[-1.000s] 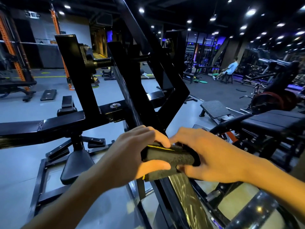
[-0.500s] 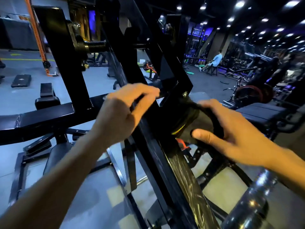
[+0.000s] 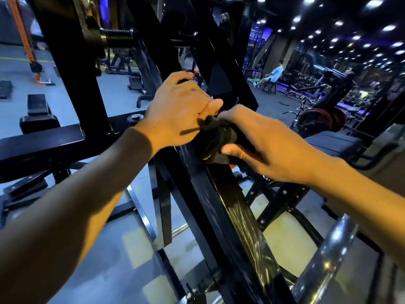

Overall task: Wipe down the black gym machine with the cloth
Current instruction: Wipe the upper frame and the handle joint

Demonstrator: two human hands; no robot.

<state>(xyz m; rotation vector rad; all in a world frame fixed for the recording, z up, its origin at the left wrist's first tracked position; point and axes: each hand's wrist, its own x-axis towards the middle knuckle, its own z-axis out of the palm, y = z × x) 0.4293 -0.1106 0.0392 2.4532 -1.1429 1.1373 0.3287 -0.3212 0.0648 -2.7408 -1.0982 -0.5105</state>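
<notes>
We find the cloth [image 3: 215, 140], dark with a thin yellow edge, bunched on the upper face of the slanted black beam [image 3: 238, 218] of the black gym machine [image 3: 72, 69], roughly midway up the frame. Our right hand [image 3: 269, 148] grips it: the thumb presses on the near edge and the fingers [image 3: 228, 115] curl over the far side, so the cloth is wrapped part-way round the beam. Our left hand [image 3: 177, 110] lies just beside it, touching it at the thumb, with its fingers bent over the beam's upper edge; whether they also pinch a fold of the cloth we cannot tell, since that side is hidden.

We judge that the wiping itself is in hand, on this beam. The glossy stretch below the cloth shows streaks. The next move probably calls for sliding the cloth along the beam with steady pressure while the left hand braces the frame or moves clear.

Farther out, a threaded bolt [image 3: 119, 38] sits at the upper left of the frame, a padded seat [image 3: 39, 121] stands at left, a chrome bar [image 3: 324, 260] crosses the lower right, and a seated person [image 3: 272, 74] is well away across the gym floor.
</notes>
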